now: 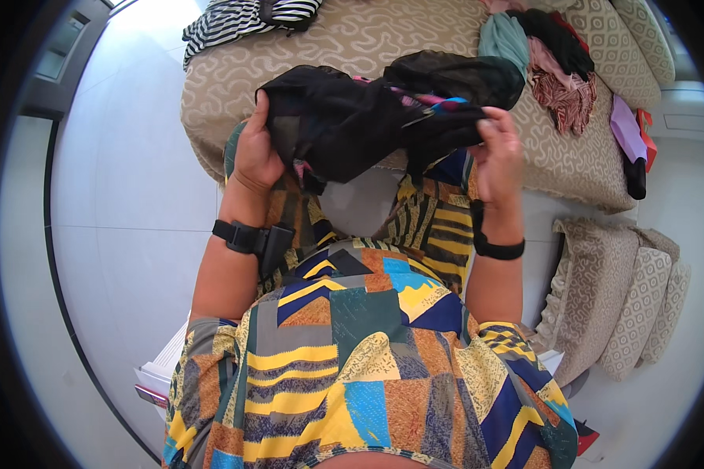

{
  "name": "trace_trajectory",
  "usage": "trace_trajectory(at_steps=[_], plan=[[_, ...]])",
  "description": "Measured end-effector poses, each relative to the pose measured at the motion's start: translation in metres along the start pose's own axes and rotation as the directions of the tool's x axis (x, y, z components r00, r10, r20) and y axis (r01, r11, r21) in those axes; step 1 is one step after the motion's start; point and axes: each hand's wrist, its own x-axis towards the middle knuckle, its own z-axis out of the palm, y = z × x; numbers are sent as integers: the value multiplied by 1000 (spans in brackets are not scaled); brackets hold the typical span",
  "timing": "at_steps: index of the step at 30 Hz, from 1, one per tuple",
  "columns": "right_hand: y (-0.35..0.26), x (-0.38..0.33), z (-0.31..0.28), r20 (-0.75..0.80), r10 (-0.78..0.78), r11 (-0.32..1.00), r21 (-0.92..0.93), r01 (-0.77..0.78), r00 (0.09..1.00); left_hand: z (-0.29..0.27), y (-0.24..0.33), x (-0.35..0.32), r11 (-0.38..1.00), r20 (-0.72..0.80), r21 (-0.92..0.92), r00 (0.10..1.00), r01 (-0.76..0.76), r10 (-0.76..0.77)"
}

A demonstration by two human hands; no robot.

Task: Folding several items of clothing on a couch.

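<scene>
Stretched between my two hands, above my lap, is a thin black garment (344,125) with pink and blue patterned patches; what kind of garment it is I cannot tell. My left hand (256,152) grips its left side, the thumb up along the cloth and the other fingers hidden behind it. On the other side my right hand (499,148) pinches the garment's right edge between thumb and fingers, slightly blurred. A sheer dark part (461,74) of the cloth spreads toward the sofa seat behind.
A beige patterned sofa (414,31) stretches in front of me. Black-and-white striped clothing (246,27) lies at its far left. To the right are a heap of clothes (559,62), cushions (614,39) and a purple item (627,129). A covered armchair (590,289) stands at my right.
</scene>
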Motion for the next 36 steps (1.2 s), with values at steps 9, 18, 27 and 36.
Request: trace_trajectory(at_steps=[9,18,27,36], plan=[[-73,-24,-27,-403,-543,794,39,607,736,-6,-4,8,971,132,236,991,-47,16],[-66,-27,-29,-413,-687,721,-290,629,597,3,3,3,994,186,60,979,-96,84],[-39,-29,-37,-231,-561,821,-274,501,795,-19,3,8,983,329,102,938,-154,113],[-53,-38,-20,-121,-523,814,-365,452,843,9,-9,4,650,96,721,963,-241,250]])
